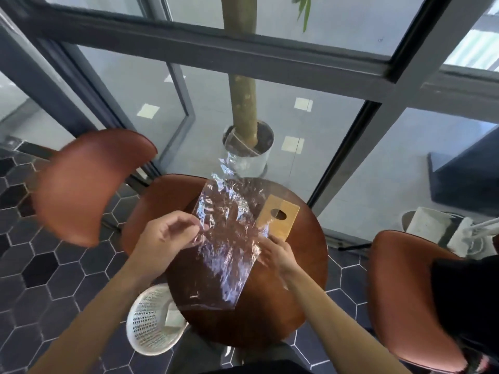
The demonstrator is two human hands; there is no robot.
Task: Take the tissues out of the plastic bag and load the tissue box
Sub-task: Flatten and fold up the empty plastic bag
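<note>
One bag (229,233), empty-looking, above table (305,292). Left hand (168,236) pinches its edge; right hand (276,255) grips other side. One box (279,217) behind.

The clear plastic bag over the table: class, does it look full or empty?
Apparently empty. The plastic bag hangs flat between both hands, and the brown table shows through it.

Head-worn camera looks steeply down, close over a round table (283,306).
</note>
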